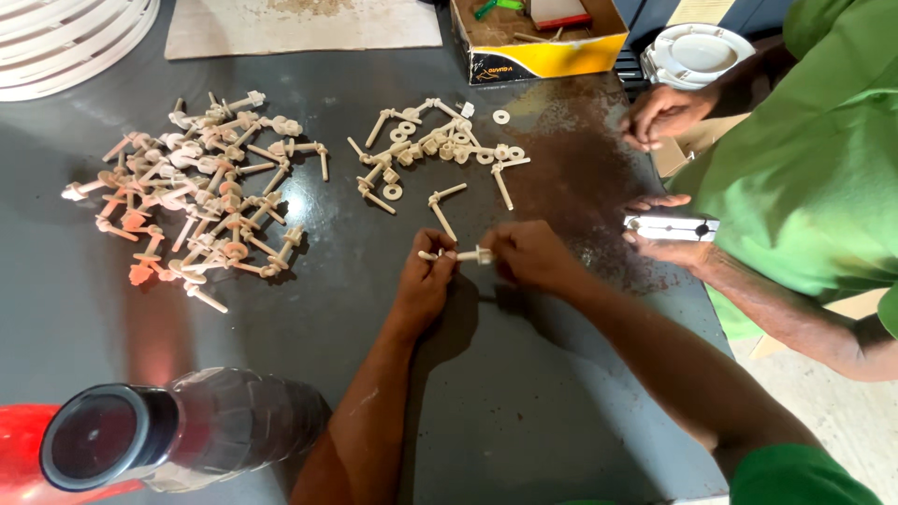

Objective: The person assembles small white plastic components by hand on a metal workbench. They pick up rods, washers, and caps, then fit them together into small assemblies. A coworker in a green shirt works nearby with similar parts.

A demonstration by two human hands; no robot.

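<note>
My left hand and my right hand meet over the dark table. Together they pinch a small cream plastic bolt that lies level between the fingertips; a washer or nut sits on its right end. Just beyond my hands lies a loose group of cream bolts and washers. A larger heap of assembled cream bolts lies to the far left.
A co-worker in a green shirt stands at the right, one hand holding a flat white part, the other hand near the table edge. A yellow cardboard box is at the back. A dark-capped bottle lies near left.
</note>
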